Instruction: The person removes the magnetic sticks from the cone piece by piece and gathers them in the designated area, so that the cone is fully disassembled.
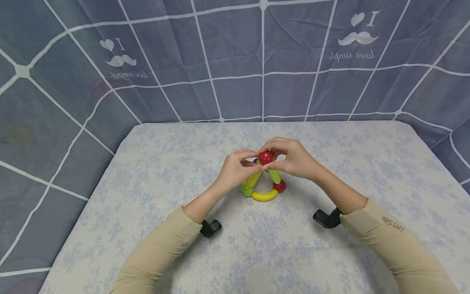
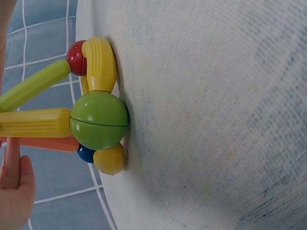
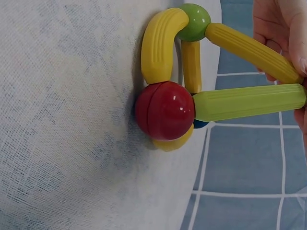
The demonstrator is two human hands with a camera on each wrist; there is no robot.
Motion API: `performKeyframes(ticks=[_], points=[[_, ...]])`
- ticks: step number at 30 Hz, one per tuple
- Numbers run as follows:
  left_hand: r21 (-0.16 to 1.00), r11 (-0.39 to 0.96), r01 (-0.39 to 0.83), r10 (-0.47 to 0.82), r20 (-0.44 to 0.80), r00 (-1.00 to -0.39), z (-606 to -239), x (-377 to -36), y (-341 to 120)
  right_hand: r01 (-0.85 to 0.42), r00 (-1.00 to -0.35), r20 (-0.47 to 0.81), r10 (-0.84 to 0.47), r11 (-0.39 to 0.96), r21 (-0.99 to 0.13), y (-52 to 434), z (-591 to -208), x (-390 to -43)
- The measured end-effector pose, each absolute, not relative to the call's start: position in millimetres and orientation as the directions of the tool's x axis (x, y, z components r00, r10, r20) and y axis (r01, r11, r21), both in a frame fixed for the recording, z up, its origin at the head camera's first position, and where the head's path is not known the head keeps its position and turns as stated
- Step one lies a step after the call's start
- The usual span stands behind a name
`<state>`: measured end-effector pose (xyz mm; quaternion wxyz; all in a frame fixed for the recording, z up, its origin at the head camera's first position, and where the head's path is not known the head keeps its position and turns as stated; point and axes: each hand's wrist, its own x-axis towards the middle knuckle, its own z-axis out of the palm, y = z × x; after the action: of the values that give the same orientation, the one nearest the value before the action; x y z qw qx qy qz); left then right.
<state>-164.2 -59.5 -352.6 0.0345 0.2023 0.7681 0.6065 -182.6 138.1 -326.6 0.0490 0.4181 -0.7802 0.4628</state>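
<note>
A toy frame of coloured rods and balls stands mid-table. Its base has a curved yellow rod point(image 1: 264, 196) between a green ball point(image 1: 247, 190) and a red ball point(image 1: 280, 186). A yellow rod point(image 1: 254, 178) and a green rod point(image 1: 274, 176) lean up to a top red ball point(image 1: 265, 157). My right hand point(image 1: 290, 159) pinches that top ball. My left hand point(image 1: 240, 165) pinches the rods' upper ends beside it. In the left wrist view the green ball point(image 2: 98, 120), an orange rod point(image 2: 48, 143) and a blue ball point(image 2: 85, 154) show. The right wrist view has the base red ball point(image 3: 164, 110) close up.
The frame rests on a pale floral tablecloth point(image 1: 154, 183). A blue-grey cloth with a white grid point(image 1: 235, 61) walls the table at the back and sides. Black wrist mounts point(image 1: 210, 228) point(image 1: 328, 218) sit under my beige sleeves.
</note>
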Motion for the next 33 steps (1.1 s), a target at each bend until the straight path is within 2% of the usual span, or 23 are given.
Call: performKeyframes(ticks=[5, 11, 16, 21, 25, 33], points=[[0.942, 0.172, 0.287, 0.346, 0.215, -0.913, -352, -163, -58, -0.740, -0.618, 0.511, -0.597, 0.224, -0.634, 139, -329, -183], [0.888, 0.202, 0.412, 0.358, 0.325, -0.875, -357, -164, -54, -0.761, -0.592, 0.586, -0.554, 0.143, -0.633, 137, -314, -183], [0.876, 0.205, 0.437, 0.342, 0.354, -0.870, -359, -164, -53, -0.699, -0.647, 0.540, -0.538, 0.137, -0.701, 137, -299, -185], [0.903, 0.206, 0.377, 0.350, 0.292, -0.890, -358, -163, -54, -0.626, -0.706, 0.461, -0.538, 0.168, -0.762, 141, -300, -183], [0.915, 0.224, 0.336, 0.348, 0.247, -0.904, -358, -161, -55, -0.587, -0.721, 0.416, -0.554, 0.169, -0.792, 141, -304, -184], [0.903, 0.259, 0.343, 0.344, 0.246, -0.906, -360, -159, -57, -0.541, -0.751, 0.354, -0.557, 0.211, -0.814, 138, -309, -183]])
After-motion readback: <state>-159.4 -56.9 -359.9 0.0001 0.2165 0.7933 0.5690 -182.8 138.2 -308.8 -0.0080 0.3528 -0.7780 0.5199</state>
